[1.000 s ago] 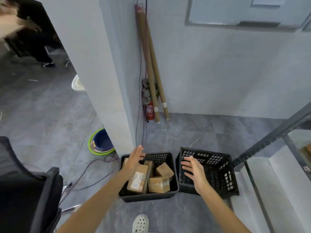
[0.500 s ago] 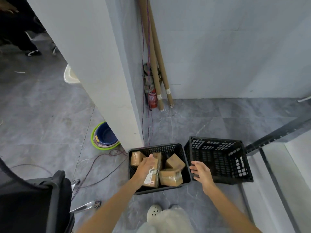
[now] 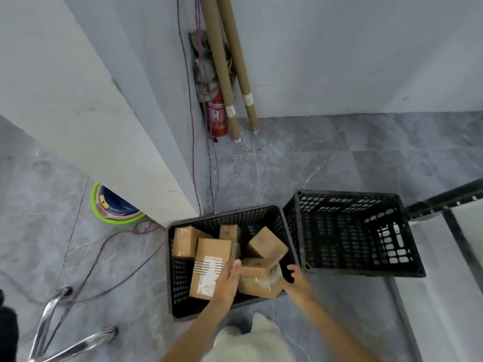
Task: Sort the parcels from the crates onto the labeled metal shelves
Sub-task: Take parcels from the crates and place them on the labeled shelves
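In the parcel crate [image 3: 180,283], beside a crowding labelled box [image 3: 209,267], the left hand [image 3: 226,282] is pressing straight fingers on a taped parcel [image 3: 257,282], the right hand [image 3: 296,282] curling round it.

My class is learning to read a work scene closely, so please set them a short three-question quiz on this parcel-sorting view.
1. True or false: the right black crate is empty.
2. What stands beside the cardboard tubes? A broom; B red fire extinguisher; C ladder.
3. Fill in: the left hand and right hand both touch the ___ parcel in the left black crate.
Key: 1 true. 2 B. 3 taped: the taped parcel lies between the hands.
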